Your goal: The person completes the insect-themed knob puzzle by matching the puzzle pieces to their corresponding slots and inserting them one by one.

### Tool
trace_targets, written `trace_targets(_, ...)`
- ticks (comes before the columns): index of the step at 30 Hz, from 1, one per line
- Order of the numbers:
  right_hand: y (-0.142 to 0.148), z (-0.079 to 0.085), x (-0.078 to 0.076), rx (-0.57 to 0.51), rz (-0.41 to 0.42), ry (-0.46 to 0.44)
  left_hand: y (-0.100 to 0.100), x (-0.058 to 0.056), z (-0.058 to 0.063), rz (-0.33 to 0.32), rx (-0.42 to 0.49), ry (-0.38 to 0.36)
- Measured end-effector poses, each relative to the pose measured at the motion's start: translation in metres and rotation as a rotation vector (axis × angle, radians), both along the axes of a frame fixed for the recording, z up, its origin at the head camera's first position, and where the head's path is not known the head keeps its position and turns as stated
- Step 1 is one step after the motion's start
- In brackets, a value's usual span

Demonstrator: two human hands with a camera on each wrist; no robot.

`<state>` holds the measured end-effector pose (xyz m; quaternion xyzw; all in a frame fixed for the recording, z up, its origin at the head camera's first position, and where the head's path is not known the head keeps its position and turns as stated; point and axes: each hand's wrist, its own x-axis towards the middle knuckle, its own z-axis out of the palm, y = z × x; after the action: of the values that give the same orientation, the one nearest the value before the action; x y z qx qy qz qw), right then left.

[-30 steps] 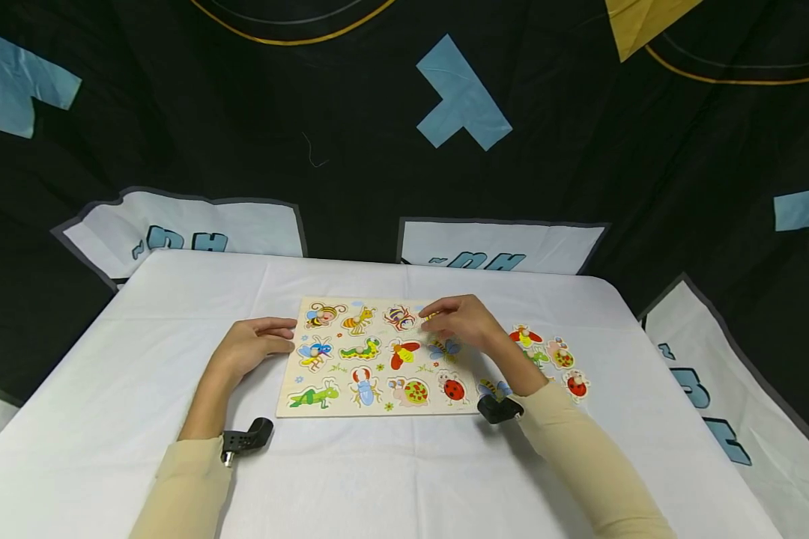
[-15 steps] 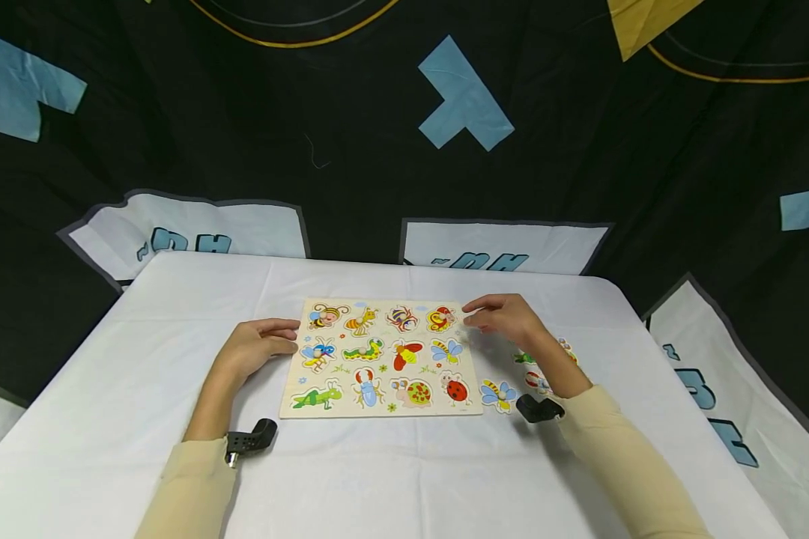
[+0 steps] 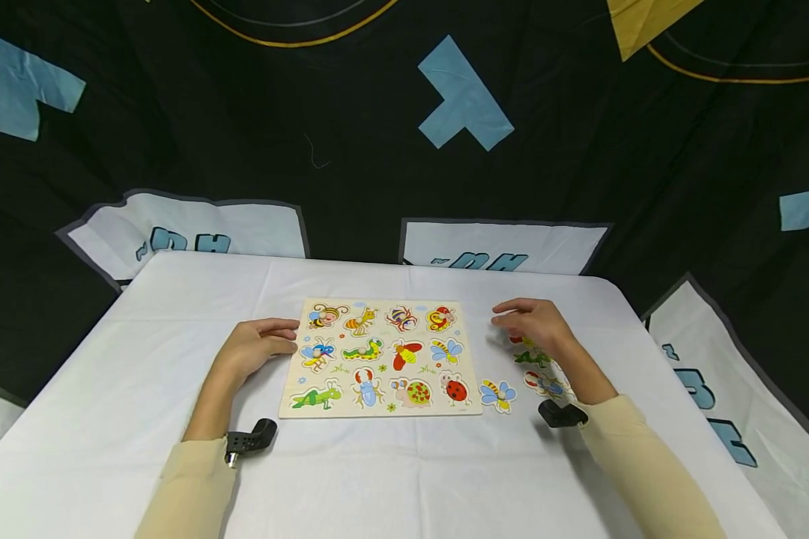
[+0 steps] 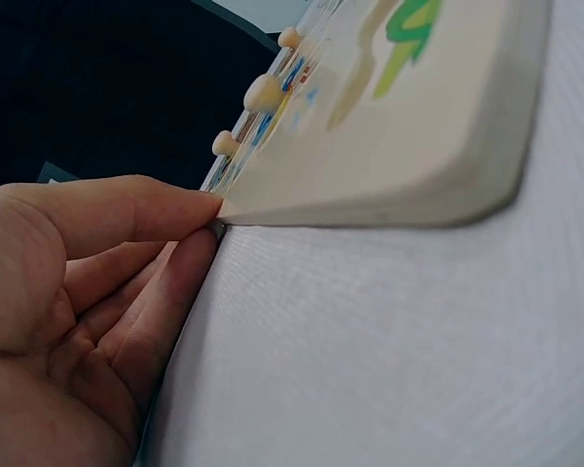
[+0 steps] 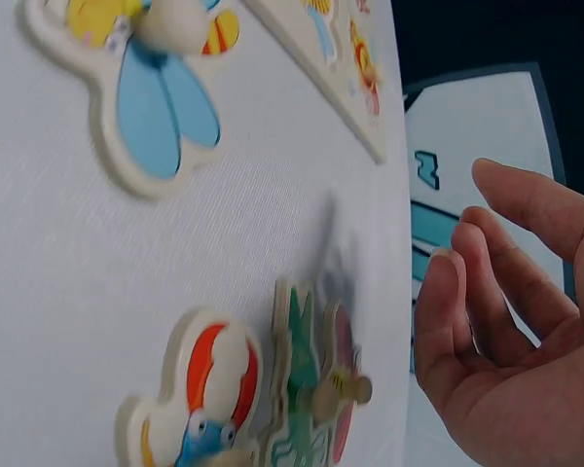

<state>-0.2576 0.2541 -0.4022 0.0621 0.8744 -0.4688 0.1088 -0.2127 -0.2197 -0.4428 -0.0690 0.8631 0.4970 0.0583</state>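
Observation:
A wooden insect puzzle board [image 3: 377, 378] lies flat on the white tablecloth. The left hand [image 3: 259, 346] rests at its left edge; in the left wrist view the thumb [image 4: 141, 209] and fingertips meet the board's side. To the right of the board, the right hand [image 3: 532, 323] hovers with loosely bent fingers and nothing in them. Below that hand lie loose knobbed pieces: a stag beetle piece [image 5: 219, 379], a green piece [image 5: 297, 379] and a red one, partly hidden by the arm in the head view. A blue-winged bee piece [image 3: 498, 395] lies beside the board's lower right corner.
Round wooden knobs [image 4: 263, 93] stand up from the board. The white-covered table [image 3: 350, 479] ends at a black cloth backdrop [image 3: 350, 187] with blue and white patches. Each wrist wears a black camera, such as the left one [image 3: 249, 436].
The right hand has moved right, away from the board's upper right picture to above the loose pieces, uncovering the right part of the board. The left hand has stayed at the left edge.

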Motion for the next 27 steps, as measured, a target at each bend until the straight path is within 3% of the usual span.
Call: trace_targets(27, 0.039, -0.015, 0.005, 0.077, -0.157, -0.026, -0.002, 0.001, 0.001, -0.02, -0.02, 0.009)
